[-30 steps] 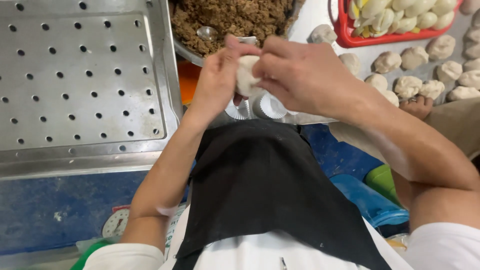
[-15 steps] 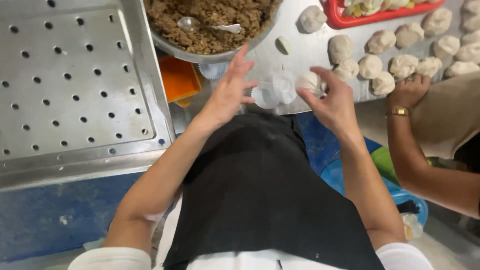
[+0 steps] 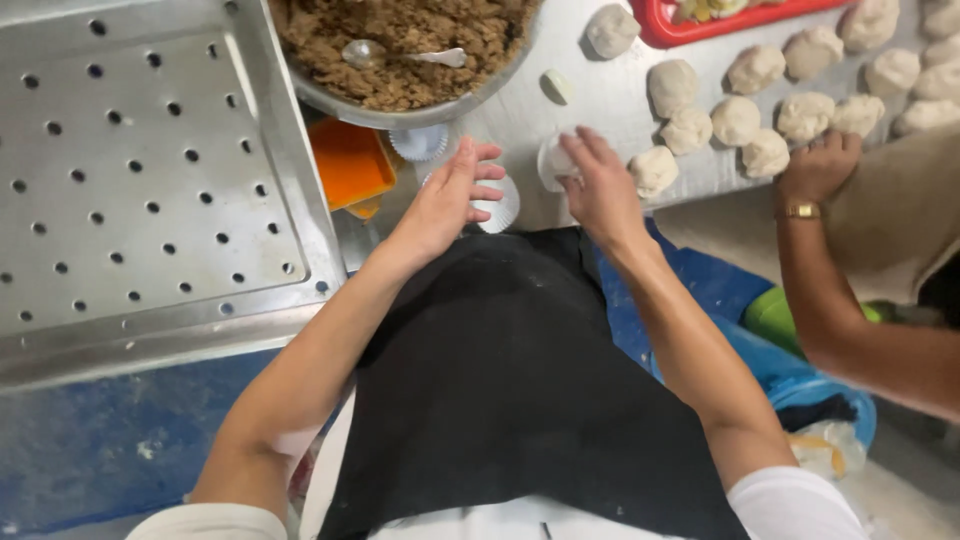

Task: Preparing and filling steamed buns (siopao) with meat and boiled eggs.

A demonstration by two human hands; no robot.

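My left hand (image 3: 452, 200) is open, fingers spread over a white paper cup liner (image 3: 499, 205); my right hand (image 3: 597, 185) pinches a flattened dough disc (image 3: 552, 160).

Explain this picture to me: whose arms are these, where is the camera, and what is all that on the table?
No machine here: a person wears the camera on the head, looking down over a black apron. The left hand is spread open over a white paper cup. The right hand touches a flattened dough piece. On the steel table lie dough balls, a bowl of brown filling with a spoon, and a perforated metal tray at the left. The arm with a watch belongs to another person's hand.
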